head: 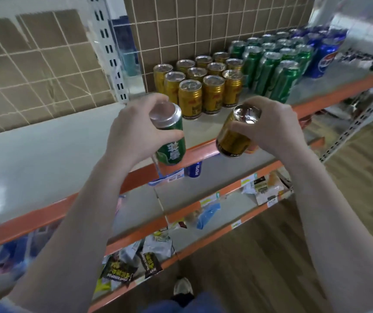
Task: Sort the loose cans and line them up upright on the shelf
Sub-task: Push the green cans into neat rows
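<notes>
Your left hand (131, 129) grips green can (169, 136), fingers curled round body; right hand (273, 129) grips gold can (235, 134) the same way. Both cans tilted, tops leaning far, held above shelf (45, 150) near edge. Gold block (203, 86) stands upright just far of hands, right hand nearer; green rows (273, 64) farther right. Judgement: gold can goes first, righted, beside front row.

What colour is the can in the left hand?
Green with a silver top, seen in the head view.
</notes>
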Available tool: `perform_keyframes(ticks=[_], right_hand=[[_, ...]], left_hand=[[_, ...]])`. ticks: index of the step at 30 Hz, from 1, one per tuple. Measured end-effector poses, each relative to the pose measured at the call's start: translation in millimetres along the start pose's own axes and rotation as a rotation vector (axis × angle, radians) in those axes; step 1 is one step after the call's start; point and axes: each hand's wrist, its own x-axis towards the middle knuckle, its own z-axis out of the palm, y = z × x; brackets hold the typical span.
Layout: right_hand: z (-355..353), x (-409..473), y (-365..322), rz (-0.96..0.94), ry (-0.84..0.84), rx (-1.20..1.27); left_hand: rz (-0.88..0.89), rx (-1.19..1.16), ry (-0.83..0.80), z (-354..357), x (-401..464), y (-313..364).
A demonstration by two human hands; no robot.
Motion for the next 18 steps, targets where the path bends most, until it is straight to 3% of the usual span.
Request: perform_keyframes(ticks=[7, 18], right_hand=[[-10.9, 72.7, 42.1, -0.025, -0.054, -0.087], [-16.4, 166.6, 112.0, -0.204, -0.230, -0.150]], left_hand=[[0.005, 0.009, -0.036, 36.4, 51.9, 22.0], [-0.185, 0.079, 0.038, 93.7, 86.3, 67.2]])
